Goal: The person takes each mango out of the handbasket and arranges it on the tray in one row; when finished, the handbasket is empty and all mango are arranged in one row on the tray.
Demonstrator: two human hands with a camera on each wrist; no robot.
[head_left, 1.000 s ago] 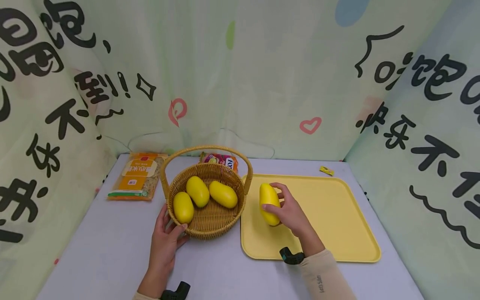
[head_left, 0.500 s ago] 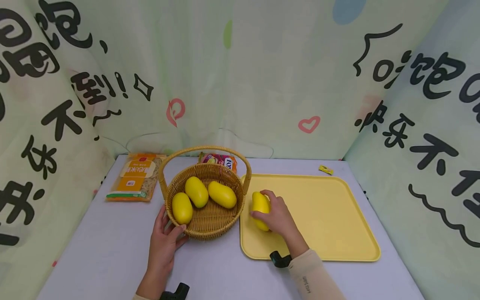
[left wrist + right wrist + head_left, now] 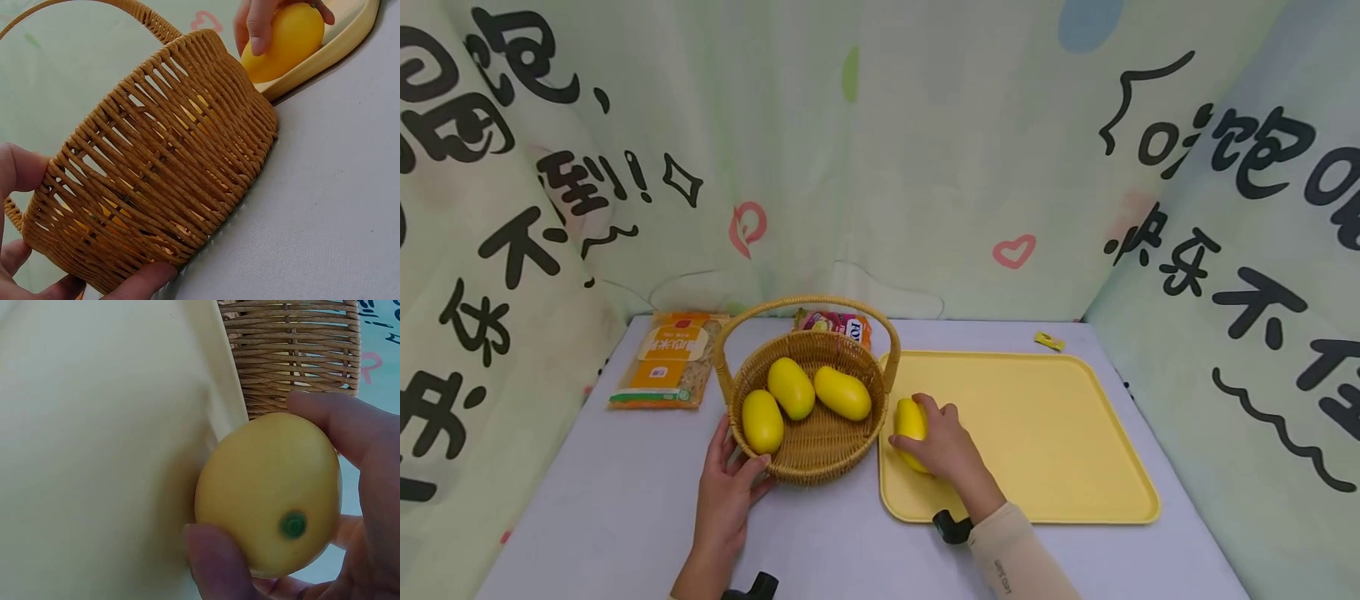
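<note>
My right hand [image 3: 946, 443] grips a yellow mango [image 3: 911, 429] at the left end of the yellow tray [image 3: 1030, 433]. In the right wrist view, thumb and fingers wrap the mango [image 3: 269, 494], and its green stem spot faces the camera. My left hand [image 3: 724, 500] holds the near-left side of a wicker basket [image 3: 820, 454], thumb at the rim. Three more mangoes lie inside: one at the left [image 3: 763, 422], one in the middle [image 3: 791, 389] and one at the right [image 3: 842, 393]. The left wrist view shows the basket's woven wall [image 3: 156, 150] between the fingers.
An orange-labelled bag of grain [image 3: 668, 362] lies on the white table [image 3: 617, 500] at the back left. Behind the basket is a purple-and-orange snack packet [image 3: 842, 323]. A small yellow packet [image 3: 1049, 341] lies beyond the tray. Printed curtains surround the table.
My right hand has carried the mango left and down, toward the tray's left edge beside the basket. The left hand keeps its hold on the basket.
</note>
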